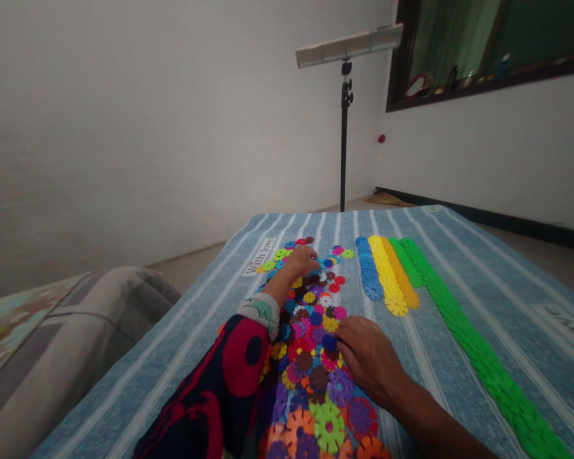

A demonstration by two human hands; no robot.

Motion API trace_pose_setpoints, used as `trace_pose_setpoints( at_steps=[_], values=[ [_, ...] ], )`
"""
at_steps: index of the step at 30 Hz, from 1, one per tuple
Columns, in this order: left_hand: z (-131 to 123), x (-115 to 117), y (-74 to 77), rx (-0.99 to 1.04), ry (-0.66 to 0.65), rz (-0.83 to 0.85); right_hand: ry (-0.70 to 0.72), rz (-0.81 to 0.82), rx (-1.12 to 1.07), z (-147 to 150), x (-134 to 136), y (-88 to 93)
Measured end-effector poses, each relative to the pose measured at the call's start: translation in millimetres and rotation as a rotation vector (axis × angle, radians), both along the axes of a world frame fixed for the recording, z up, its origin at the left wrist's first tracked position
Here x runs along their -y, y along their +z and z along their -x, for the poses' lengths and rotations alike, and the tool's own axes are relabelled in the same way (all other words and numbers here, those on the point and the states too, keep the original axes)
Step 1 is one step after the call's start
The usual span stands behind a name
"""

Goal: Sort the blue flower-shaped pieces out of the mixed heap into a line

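A long heap of colourful plastic snowflake discs (328, 424) runs up the middle of the cloth. My left hand (302, 260) reaches over its far part, fingers bent down among the discs. Whatever those fingertips grip is too small and hidden to make out. Closer to me, at the heap's right edge, my right hand (370, 357) is closed, with a dark blue snowflake disc (329, 343) at its thumb and fingertips. Right of the heap lie flat rows of overlapping discs: blue (368, 269), yellow (387, 274), orange-yellow (402, 274), a short green one (406, 262) and a long green one (478, 344).
A blue striped cloth (196, 357) covers the work surface. Beyond its far edge stands a black pole (343, 153) with a flat light panel (349, 48). A grey padded seat or bedding (115, 325) is at the left. A window (488, 44) is in the right wall.
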State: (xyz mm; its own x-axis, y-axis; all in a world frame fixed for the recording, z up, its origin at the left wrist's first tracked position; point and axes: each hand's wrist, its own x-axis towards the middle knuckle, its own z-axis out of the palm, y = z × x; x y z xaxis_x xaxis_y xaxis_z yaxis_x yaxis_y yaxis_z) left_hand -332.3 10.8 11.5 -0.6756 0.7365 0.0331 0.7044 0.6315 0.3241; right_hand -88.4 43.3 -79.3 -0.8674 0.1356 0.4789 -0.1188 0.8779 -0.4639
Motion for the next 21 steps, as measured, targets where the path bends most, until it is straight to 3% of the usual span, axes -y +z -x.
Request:
trace_pose_setpoints(
  at_steps=[6,9,16,21],
  values=[
    [-11.4,-25.8,-9.0,-0.147,-0.029,0.081,0.008,0.003,0.010,0.3,-1.0,-1.0],
    [-10.8,-28.2,-10.8,-0.174,-0.026,0.112,0.007,0.005,0.011,-0.3,-1.4,-1.6],
    [8.2,-0.9,-5.1,-0.153,-0.069,0.206,-0.002,-0.002,0.019,0.0,-1.0,-1.1],
    [8.2,11.2,-2.8,-0.142,-0.117,0.241,-0.003,-0.009,0.017,-0.4,-0.8,-0.7]
  ],
)
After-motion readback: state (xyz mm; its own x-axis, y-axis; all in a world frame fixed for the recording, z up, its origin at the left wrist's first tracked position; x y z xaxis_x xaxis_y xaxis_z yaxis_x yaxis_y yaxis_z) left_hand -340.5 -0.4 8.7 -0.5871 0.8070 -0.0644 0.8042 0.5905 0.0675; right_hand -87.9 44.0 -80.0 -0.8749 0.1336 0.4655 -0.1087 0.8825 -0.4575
